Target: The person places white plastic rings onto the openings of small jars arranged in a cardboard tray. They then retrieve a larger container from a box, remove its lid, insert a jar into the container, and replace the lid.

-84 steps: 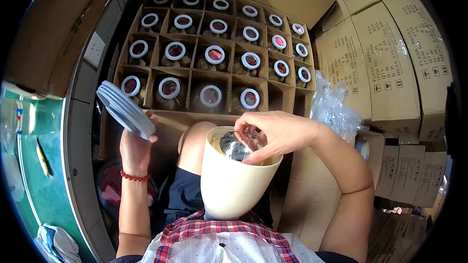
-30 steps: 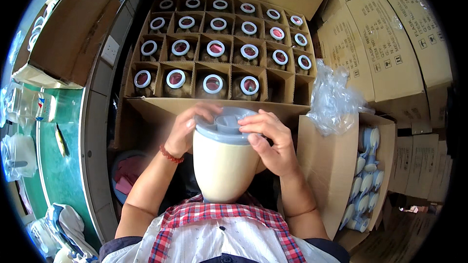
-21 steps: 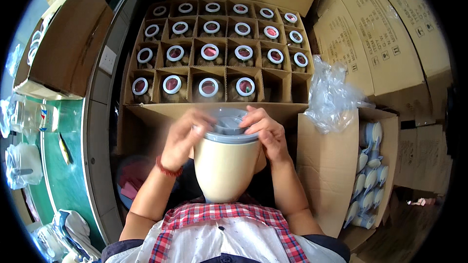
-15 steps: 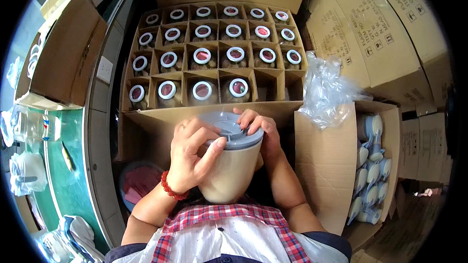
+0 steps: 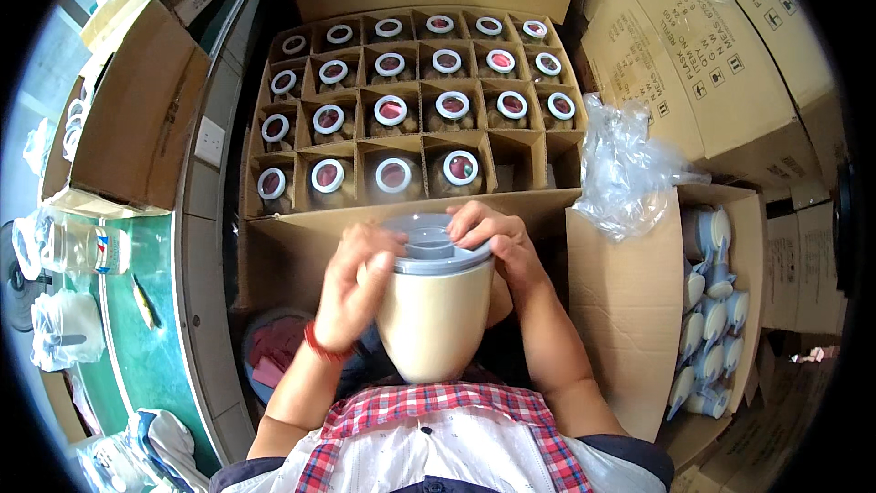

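Observation:
A tapered, cream-coloured canister (image 5: 433, 324) stands upright against my body, with a round grey lid (image 5: 438, 267) on its top. Over the lid's right side curl the fingers of my right hand (image 5: 500, 242), its thumb at the rim. My left hand (image 5: 351, 278), slightly blurred, is at the left rim, with fingertips on the lid's edge and the thumb beside it. A red beaded bracelet (image 5: 327, 344) circles my left wrist. The canister's base is out of sight near my checked apron (image 5: 511, 406).
Ahead lies a divided carton (image 5: 411, 210) of glass flasks with white-ringed mouths (image 5: 392, 175); two front-right compartments hold none. Crumpled clear plastic (image 5: 630, 169) lies by an open box of grey-blue parts (image 5: 712, 319). Left is a green table (image 5: 169, 338) with a clear jar (image 5: 82, 246); tall cartons (image 5: 675, 46) stand right.
My left hand has drawn back a little from across the lid to its left edge. My right fingers have shifted slightly over the rim. The canister is more upright, and the view has moved slightly.

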`<act>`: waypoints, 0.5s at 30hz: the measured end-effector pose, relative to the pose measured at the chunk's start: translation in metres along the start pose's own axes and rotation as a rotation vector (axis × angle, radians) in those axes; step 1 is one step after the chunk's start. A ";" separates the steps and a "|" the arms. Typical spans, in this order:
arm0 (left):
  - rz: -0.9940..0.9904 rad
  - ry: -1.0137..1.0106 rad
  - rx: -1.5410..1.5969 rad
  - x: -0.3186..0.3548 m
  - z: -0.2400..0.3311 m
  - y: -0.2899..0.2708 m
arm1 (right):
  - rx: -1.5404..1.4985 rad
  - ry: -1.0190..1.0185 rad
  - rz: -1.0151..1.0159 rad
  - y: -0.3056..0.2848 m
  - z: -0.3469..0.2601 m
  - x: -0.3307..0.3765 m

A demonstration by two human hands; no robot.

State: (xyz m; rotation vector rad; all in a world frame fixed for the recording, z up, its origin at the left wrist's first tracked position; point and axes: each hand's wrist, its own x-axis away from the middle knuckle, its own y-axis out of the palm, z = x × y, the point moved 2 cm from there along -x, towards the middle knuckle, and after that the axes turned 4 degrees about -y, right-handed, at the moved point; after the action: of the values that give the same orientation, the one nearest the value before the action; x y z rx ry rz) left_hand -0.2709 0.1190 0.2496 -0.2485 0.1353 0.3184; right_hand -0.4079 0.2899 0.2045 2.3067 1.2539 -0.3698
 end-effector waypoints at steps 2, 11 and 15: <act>0.046 0.089 -0.197 0.005 0.023 0.006 | -0.188 -0.046 0.025 0.000 0.010 0.000; -0.070 -0.175 0.723 -0.009 -0.043 -0.012 | 0.571 0.013 -0.026 0.044 -0.041 -0.021; -0.073 0.178 -0.241 -0.013 0.050 0.011 | -0.720 0.348 0.235 -0.017 0.054 -0.036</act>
State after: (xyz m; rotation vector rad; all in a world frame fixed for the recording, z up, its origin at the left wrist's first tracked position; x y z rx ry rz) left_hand -0.2817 0.1383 0.2978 -0.5200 0.2638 0.2397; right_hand -0.4418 0.2433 0.1697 1.8806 1.0153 0.5103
